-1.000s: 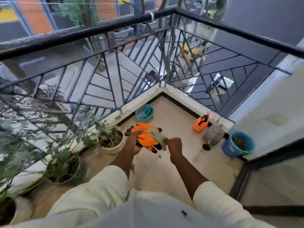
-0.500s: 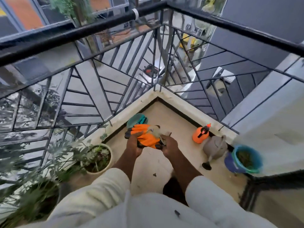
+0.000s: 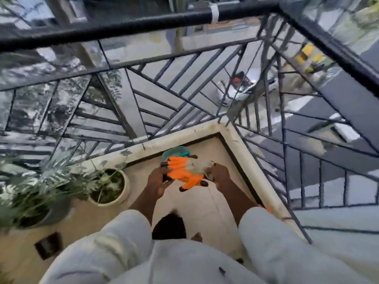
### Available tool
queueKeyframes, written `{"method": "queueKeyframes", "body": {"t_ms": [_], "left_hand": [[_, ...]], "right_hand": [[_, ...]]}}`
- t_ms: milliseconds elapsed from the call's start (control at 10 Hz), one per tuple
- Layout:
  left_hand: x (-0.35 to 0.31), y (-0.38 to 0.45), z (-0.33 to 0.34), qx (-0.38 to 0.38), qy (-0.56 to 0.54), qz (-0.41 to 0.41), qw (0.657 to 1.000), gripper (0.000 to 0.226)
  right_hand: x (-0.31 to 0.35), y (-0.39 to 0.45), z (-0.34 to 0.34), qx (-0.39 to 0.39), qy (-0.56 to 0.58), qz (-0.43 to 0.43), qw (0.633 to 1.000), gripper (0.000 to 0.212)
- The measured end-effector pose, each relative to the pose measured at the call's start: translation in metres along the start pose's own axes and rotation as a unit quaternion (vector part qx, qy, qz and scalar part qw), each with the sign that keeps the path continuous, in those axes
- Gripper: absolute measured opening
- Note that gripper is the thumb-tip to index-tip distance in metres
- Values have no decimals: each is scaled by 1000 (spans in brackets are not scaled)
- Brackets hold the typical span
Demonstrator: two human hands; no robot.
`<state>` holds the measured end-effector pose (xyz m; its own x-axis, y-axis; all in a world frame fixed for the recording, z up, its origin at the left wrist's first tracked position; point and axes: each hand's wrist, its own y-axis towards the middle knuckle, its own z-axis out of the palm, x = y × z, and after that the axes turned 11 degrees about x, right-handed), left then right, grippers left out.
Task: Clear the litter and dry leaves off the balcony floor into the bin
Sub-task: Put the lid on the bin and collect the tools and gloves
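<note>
Both hands, left (image 3: 159,181) and right (image 3: 220,176), grip a pair of orange rubber-coated garden gloves with grey cuffs (image 3: 187,173). Best to separate one glove and hold its cuff wide before sliding fingers in.

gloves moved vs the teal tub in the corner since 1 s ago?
Yes. The orange gloves, held by both hands, now overlap the teal tub by the railing corner; earlier they sat clearly nearer the person than it.

Orange gloves (image 3: 185,173), teal bowl (image 3: 174,153), black railing (image 3: 131,25).
</note>
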<state>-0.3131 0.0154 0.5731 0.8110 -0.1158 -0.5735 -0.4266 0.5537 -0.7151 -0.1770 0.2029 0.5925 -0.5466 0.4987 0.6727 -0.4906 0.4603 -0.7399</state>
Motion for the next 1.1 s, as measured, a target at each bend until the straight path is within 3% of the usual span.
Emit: {"method": "queueKeyframes", "body": {"t_ms": [200,300,500,700,800,900,1000,1100], "left_hand": [[-15,85,-7,-94,104,-38,989,16],[-16,131,-6,-134,96,-61,984,19],[-5,239,-27,-200,65,-75,975,23],[37,369,-69,-250,110,-89,958,26],[55,421,-89,-248,115,-107,956,24],[61,453,-94,-264,105,-94,954,38],[61,464,-94,-297,233,-120,918,83],[54,454,-83,-292,321,-131,891,78]], "right_hand": [[38,102,-11,42,-138,38,989,15],[47,148,-12,70,-171,71,980,16],[30,289,0,63,-211,99,970,11],[-24,438,9,88,-306,93,943,9],[-40,494,17,100,-313,96,940,16],[-44,527,23,88,-326,81,938,24],[-45,544,19,67,-382,83,918,63],[-40,538,14,72,-434,63,896,75]]}}
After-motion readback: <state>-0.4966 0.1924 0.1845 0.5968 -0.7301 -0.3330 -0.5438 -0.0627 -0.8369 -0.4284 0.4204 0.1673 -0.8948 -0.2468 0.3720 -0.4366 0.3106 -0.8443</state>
